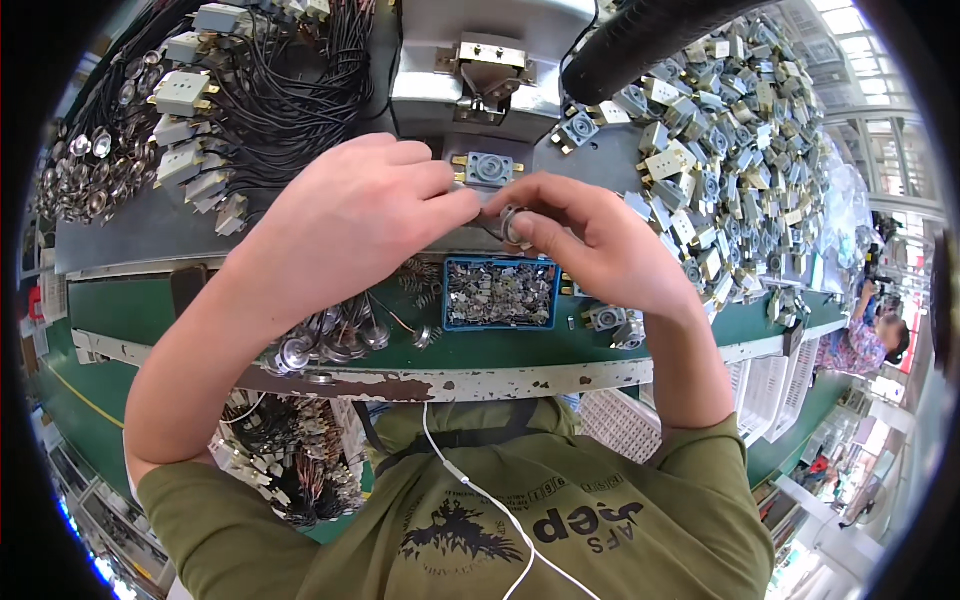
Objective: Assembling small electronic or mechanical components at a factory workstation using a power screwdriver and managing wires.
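My right hand pinches a small round silver metal part between thumb and fingers. Close beside it, my left hand has its thumb and fingertips pressed together, nearly meeting the right fingertips. A thin dark wire seems to run near the round part, but what the left fingers hold is hidden. Just beyond both hands, a grey and white switch housing with brass tabs at its sides lies on the metal surface below the machine.
A metal press-like fixture stands ahead, with a thick black hose to its right. Housings are heaped at right. Wired housings and round metal parts lie left. A blue tray of small metal pieces sits nearer me.
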`<move>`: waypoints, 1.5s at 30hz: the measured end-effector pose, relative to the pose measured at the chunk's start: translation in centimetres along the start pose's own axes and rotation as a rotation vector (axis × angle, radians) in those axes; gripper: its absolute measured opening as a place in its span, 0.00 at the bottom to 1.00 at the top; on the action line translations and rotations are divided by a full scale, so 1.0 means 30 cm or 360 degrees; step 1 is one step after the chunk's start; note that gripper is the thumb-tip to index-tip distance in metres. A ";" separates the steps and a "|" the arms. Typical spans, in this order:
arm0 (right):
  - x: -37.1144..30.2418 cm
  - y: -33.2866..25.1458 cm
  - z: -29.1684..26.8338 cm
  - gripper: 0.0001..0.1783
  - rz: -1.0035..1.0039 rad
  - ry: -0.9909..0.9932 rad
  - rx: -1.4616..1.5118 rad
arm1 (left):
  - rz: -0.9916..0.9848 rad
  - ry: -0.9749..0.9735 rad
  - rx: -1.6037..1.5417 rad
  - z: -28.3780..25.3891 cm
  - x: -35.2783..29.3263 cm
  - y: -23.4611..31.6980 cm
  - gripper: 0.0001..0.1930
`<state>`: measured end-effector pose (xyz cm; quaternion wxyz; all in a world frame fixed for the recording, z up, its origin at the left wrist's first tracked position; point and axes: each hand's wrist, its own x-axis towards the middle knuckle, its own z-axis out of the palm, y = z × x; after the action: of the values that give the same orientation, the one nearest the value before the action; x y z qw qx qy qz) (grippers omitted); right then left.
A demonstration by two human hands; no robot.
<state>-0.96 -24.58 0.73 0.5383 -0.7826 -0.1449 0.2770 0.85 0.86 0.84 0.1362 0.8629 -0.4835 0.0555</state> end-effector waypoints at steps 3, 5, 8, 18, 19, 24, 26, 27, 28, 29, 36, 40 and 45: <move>-0.041 0.029 0.038 0.17 -0.0042 0.0131 0.0241 | -0.0071 0.0172 -0.0172 0.031 -0.002 0.003 0.09; -0.072 0.079 0.071 0.21 -0.0226 0.0403 0.0392 | -0.0076 0.0204 -0.0289 0.040 0.012 0.017 0.09; -0.069 0.091 0.136 0.22 -0.0333 0.0605 0.0427 | -0.0113 0.0211 -0.0435 0.052 0.020 0.019 0.09; -0.016 0.042 0.026 0.19 0.0067 -0.0005 0.0212 | -0.0008 0.0127 -0.0215 0.065 0.022 0.008 0.12; -0.020 0.044 0.022 0.19 0.0068 -0.0003 0.0209 | -0.0006 0.0131 -0.0216 0.058 0.028 0.010 0.12; -0.082 0.126 0.040 0.18 -0.0120 0.0517 -0.0151 | 0.0084 -0.0337 -0.0130 0.015 0.024 0.017 0.12; -0.076 0.145 0.048 0.19 -0.0222 0.0651 -0.0469 | 0.0087 -0.0360 -0.0160 0.000 0.024 0.013 0.14; -0.075 0.142 0.047 0.19 -0.0228 0.0661 -0.0467 | 0.0084 -0.0377 -0.0197 -0.009 0.027 0.009 0.16; -0.076 0.141 0.042 0.20 -0.0259 0.0728 -0.0389 | 0.0053 -0.0331 -0.0287 -0.015 0.035 -0.001 0.14; -0.077 0.140 0.038 0.20 -0.0289 0.0795 -0.0313 | 0.0055 -0.0325 -0.0284 -0.018 0.048 -0.012 0.14; -0.057 0.085 0.022 0.18 -0.0556 0.0971 0.0056 | -0.0594 -0.0533 -0.0370 0.036 0.131 -0.052 0.15; -0.038 0.038 -0.050 0.19 -0.1229 0.1129 0.0023 | -0.0615 -0.0475 -0.0473 0.073 0.102 -0.078 0.16; 0.113 -0.100 -0.117 0.20 -0.1758 0.1655 0.0196 | -0.0546 -0.0484 -0.0400 0.083 0.115 -0.084 0.16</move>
<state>4.06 -24.33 3.49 0.6403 -0.5947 -0.2276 -0.4296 4.71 -1.45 -1.22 0.1755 0.9070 -0.3481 -0.1593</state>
